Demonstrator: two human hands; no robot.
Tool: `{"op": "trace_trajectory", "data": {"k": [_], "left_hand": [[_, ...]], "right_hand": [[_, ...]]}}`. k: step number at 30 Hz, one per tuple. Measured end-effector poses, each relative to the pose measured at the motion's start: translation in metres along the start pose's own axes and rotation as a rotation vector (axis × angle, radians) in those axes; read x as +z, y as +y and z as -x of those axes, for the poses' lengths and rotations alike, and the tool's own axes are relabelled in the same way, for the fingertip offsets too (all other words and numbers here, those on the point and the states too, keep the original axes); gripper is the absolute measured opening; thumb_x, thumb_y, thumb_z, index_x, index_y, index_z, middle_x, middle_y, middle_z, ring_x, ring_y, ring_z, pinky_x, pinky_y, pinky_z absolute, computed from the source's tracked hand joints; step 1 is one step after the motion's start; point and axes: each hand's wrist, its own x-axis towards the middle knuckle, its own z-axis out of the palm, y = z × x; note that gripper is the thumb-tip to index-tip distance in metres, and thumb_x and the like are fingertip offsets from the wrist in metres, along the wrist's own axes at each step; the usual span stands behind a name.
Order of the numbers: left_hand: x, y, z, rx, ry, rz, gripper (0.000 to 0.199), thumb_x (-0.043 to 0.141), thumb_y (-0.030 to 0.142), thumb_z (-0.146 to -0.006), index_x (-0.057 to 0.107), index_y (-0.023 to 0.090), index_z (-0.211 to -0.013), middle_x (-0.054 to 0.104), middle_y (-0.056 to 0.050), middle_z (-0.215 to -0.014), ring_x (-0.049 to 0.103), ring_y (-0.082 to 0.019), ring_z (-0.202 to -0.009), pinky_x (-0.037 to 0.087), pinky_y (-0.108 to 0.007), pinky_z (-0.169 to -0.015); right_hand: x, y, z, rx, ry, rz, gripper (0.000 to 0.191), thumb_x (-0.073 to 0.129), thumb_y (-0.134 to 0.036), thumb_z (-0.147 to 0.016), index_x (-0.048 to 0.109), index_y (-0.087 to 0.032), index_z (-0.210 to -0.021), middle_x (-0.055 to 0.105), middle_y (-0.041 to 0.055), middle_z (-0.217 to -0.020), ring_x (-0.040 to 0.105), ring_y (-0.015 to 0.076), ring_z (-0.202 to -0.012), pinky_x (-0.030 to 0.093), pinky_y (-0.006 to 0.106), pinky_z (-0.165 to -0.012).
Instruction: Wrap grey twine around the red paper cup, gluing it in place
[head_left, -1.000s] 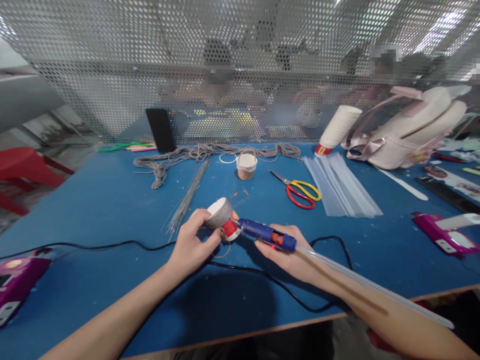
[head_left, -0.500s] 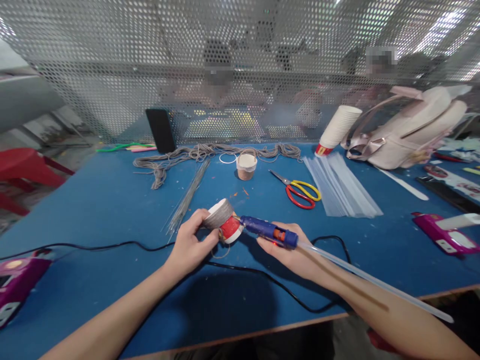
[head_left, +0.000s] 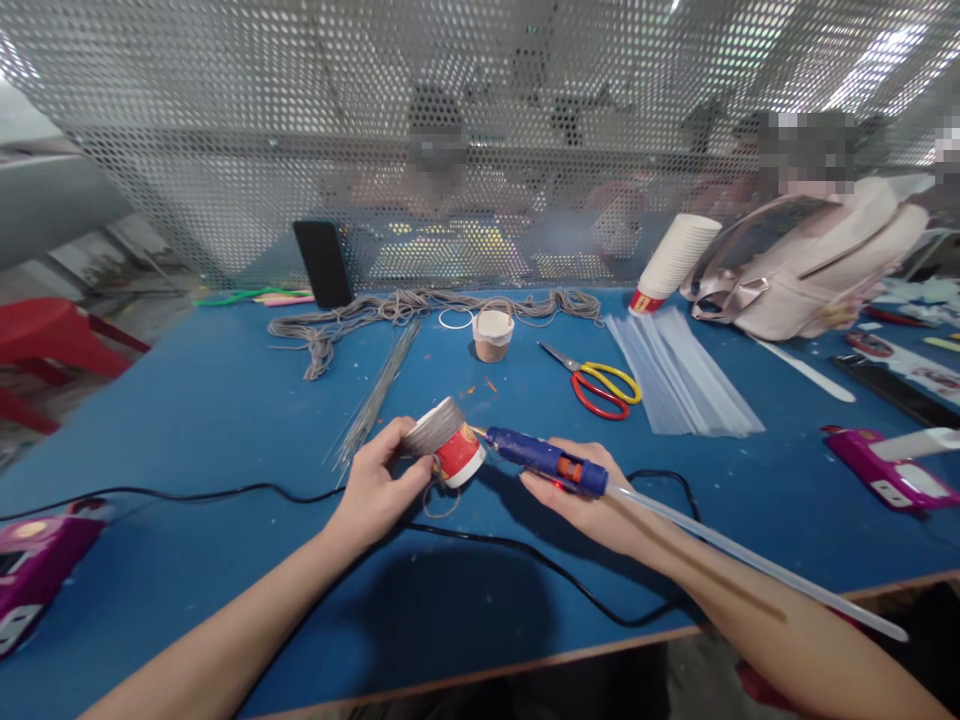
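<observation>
My left hand (head_left: pixel 386 485) grips a paper cup (head_left: pixel 459 455) that lies tilted on its side, its upper part wrapped in grey cord and its lower part red and white. A loose loop of cord (head_left: pixel 441 505) hangs below the cup by my thumb. My right hand (head_left: pixel 589 500) is closed around a blue hot glue gun (head_left: pixel 544 458), with a long clear glue stick (head_left: pixel 750 550) sticking out of its back. The gun's nozzle points at the cup's red side, very close to it; whether it touches I cannot tell.
Scissors (head_left: pixel 592 383), plastic strips (head_left: pixel 679 375), a small wrapped cup (head_left: pixel 493 337), thin wires (head_left: pixel 379 395) and grey cord (head_left: pixel 322 330) lie beyond my hands. A phone (head_left: pixel 322 263), stacked paper cups (head_left: pixel 679 260) and a backpack (head_left: pixel 814 265) stand at the back. A black cable (head_left: pixel 517 543) crosses the table.
The glue gun has drawn back slightly to the right from the cup. The cup has shifted a little to the left in my left hand.
</observation>
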Motion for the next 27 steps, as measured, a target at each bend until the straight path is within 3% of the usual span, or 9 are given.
{"op": "trace_trajectory", "data": {"k": [4, 6, 11, 17, 20, 22, 25, 27], "left_hand": [[-0.002, 0.003, -0.003, -0.014, 0.061, -0.022, 0.012, 0.054, 0.030, -0.070, 0.053, 0.019, -0.070, 0.053, 0.002, -0.067, 0.049, -0.013, -0.062, 0.041, -0.025, -0.059], [-0.004, 0.003, -0.005, -0.018, 0.106, -0.052, 0.012, 0.054, 0.030, -0.070, 0.053, 0.019, -0.072, 0.053, 0.003, -0.067, 0.049, -0.013, -0.061, 0.041, -0.025, -0.058], [-0.008, -0.003, -0.007, 0.031, 0.216, -0.174, 0.013, 0.055, 0.031, -0.073, 0.053, 0.019, -0.076, 0.054, 0.001, -0.072, 0.051, -0.014, -0.066, 0.044, -0.027, -0.063], [-0.011, -0.003, -0.006, 0.217, 0.288, -0.306, 0.007, 0.054, 0.027, -0.075, 0.051, 0.020, -0.076, 0.054, 0.001, -0.074, 0.051, -0.014, -0.066, 0.043, -0.027, -0.060], [-0.012, 0.002, -0.006, 0.352, 0.319, -0.381, 0.006, 0.055, 0.023, -0.076, 0.049, 0.021, -0.076, 0.054, 0.001, -0.072, 0.050, -0.014, -0.065, 0.043, -0.027, -0.059], [-0.013, 0.005, -0.006, 0.440, 0.334, -0.428, 0.006, 0.055, 0.021, -0.076, 0.049, 0.021, -0.076, 0.055, 0.001, -0.071, 0.050, -0.014, -0.065, 0.043, -0.028, -0.060], [-0.015, 0.010, -0.005, 0.551, 0.374, -0.479, 0.009, 0.057, 0.018, -0.075, 0.050, 0.021, -0.078, 0.057, 0.000, -0.072, 0.052, -0.016, -0.066, 0.044, -0.031, -0.063], [-0.016, 0.014, -0.004, 0.609, 0.394, -0.508, 0.011, 0.058, 0.016, -0.074, 0.050, 0.022, -0.079, 0.059, -0.001, -0.073, 0.055, -0.018, -0.069, 0.045, -0.033, -0.065]], "right_hand": [[-0.010, 0.007, -0.001, -0.309, -0.068, 0.132, 0.011, 0.055, -0.028, -0.082, 0.048, -0.020, -0.078, 0.051, -0.0020, -0.066, 0.041, 0.0092, -0.053, 0.034, 0.021, -0.051], [-0.016, 0.011, -0.003, -0.411, -0.148, 0.297, 0.012, 0.053, -0.026, -0.081, 0.049, -0.018, -0.090, 0.055, 0.0026, -0.077, 0.045, 0.0116, -0.059, 0.035, 0.024, -0.054], [-0.020, 0.022, -0.013, -0.354, -0.360, 0.740, 0.029, 0.048, -0.010, -0.075, 0.053, -0.014, -0.103, 0.057, 0.0094, -0.095, 0.051, 0.0187, -0.076, 0.037, 0.033, -0.070], [-0.017, 0.034, -0.025, -0.279, -0.484, 0.852, 0.037, 0.048, -0.007, -0.072, 0.058, -0.011, -0.107, 0.059, 0.0134, -0.102, 0.054, 0.0244, -0.090, 0.040, 0.039, -0.078], [-0.019, 0.023, -0.028, -0.286, -0.394, 0.721, 0.040, 0.049, -0.007, -0.071, 0.059, -0.010, -0.110, 0.058, 0.0171, -0.117, 0.053, 0.0287, -0.105, 0.041, 0.044, -0.087], [-0.015, 0.010, -0.030, -0.228, -0.305, 0.485, 0.036, 0.049, -0.007, -0.073, 0.059, -0.011, -0.108, 0.059, 0.0158, -0.117, 0.054, 0.0262, -0.107, 0.042, 0.044, -0.092], [0.005, -0.013, -0.038, 0.060, -0.271, -0.104, 0.030, 0.050, -0.008, -0.073, 0.058, -0.015, -0.101, 0.065, 0.0098, -0.104, 0.062, 0.0192, -0.096, 0.049, 0.037, -0.086], [0.025, -0.026, -0.044, 0.238, -0.271, -0.485, 0.032, 0.056, -0.009, -0.068, 0.054, -0.017, -0.099, 0.064, 0.0096, -0.106, 0.063, 0.0187, -0.098, 0.051, 0.034, -0.084]]}}
